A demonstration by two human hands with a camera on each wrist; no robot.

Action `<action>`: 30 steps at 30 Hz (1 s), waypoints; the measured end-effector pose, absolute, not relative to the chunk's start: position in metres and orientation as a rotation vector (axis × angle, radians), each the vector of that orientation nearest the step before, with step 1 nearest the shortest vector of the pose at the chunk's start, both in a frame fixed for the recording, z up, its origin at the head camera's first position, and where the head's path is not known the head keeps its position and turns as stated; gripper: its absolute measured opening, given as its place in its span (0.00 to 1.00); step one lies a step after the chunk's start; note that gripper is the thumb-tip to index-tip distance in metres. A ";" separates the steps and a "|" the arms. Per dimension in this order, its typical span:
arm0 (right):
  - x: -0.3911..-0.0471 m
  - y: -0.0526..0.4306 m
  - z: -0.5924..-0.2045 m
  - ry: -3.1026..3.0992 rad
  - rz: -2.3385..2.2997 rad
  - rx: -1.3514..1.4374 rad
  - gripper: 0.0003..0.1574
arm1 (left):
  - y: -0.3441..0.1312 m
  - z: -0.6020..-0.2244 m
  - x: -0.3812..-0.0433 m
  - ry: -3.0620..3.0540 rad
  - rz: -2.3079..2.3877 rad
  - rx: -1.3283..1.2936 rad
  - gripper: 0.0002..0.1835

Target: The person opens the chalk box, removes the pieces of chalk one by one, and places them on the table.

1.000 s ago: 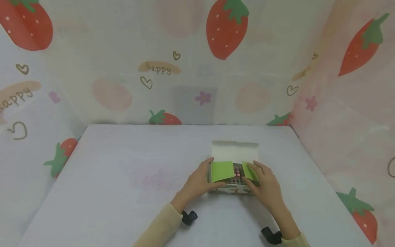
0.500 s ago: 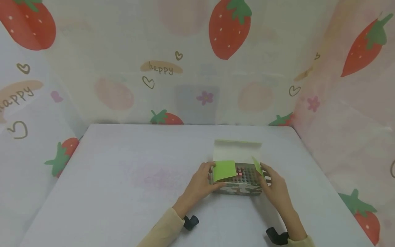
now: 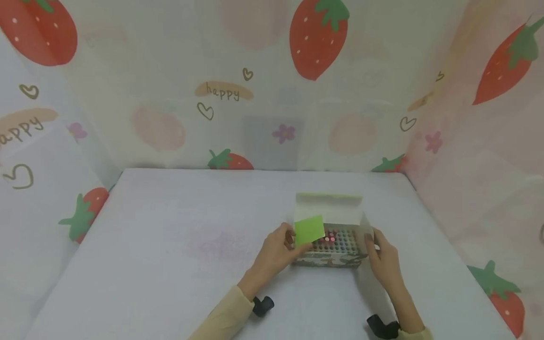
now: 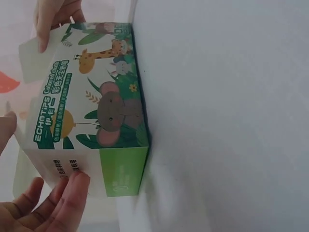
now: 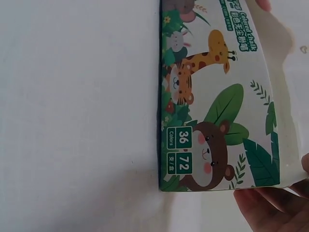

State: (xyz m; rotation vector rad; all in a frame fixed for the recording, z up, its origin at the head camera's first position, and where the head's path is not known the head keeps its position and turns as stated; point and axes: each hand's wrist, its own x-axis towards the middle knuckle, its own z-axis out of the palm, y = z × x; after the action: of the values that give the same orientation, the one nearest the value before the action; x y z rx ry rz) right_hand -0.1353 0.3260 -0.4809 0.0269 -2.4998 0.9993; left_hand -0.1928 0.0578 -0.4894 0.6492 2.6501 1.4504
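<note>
A cardboard box of colored chalk [image 3: 331,259], printed with animals, stands on the table with its lid [image 3: 329,208] raised at the back. Rows of chalk sticks [image 3: 343,241] show inside, a few with pink ends. My left hand [image 3: 274,252] is at the box's left end, its thumb by the partly lifted green left flap [image 3: 309,229]. In the left wrist view, the fingers [image 4: 70,198] lie fairly straight against the box's end panel. My right hand [image 3: 387,259] pinches the right flap [image 3: 364,226], thumb inside and fingers outside; that flap leans outward.
The white tabletop [image 3: 191,283] surrounds the box. Strawberry-patterned sheets [image 3: 170,94] hang at the back and both sides. A black wrist device [image 3: 263,307] sits at the left wrist and another black device [image 3: 382,327] at the right.
The right hand has swung the right flap from over the chalk outward to the right, uncovering more sticks. The left flap has tilted up slightly at the left hand.
</note>
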 end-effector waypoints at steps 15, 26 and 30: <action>-0.140 0.337 -0.484 -2.497 1.088 -0.151 0.26 | 0.051 -0.497 -0.191 2.664 1.511 0.794 0.16; -0.150 0.344 -0.481 -2.511 1.453 -0.353 0.37 | 0.046 -0.500 -0.189 2.442 1.701 0.645 0.18; -0.150 0.346 -0.482 -2.503 1.585 -0.376 0.40 | 0.047 -0.506 -0.188 2.359 1.746 0.619 0.18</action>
State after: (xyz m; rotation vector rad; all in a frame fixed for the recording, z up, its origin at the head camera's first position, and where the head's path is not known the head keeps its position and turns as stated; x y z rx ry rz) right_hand -0.1499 0.3465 -0.4816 -0.3761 -2.5031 1.5846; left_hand -0.1882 0.0466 -0.5059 0.6192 2.3588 1.7461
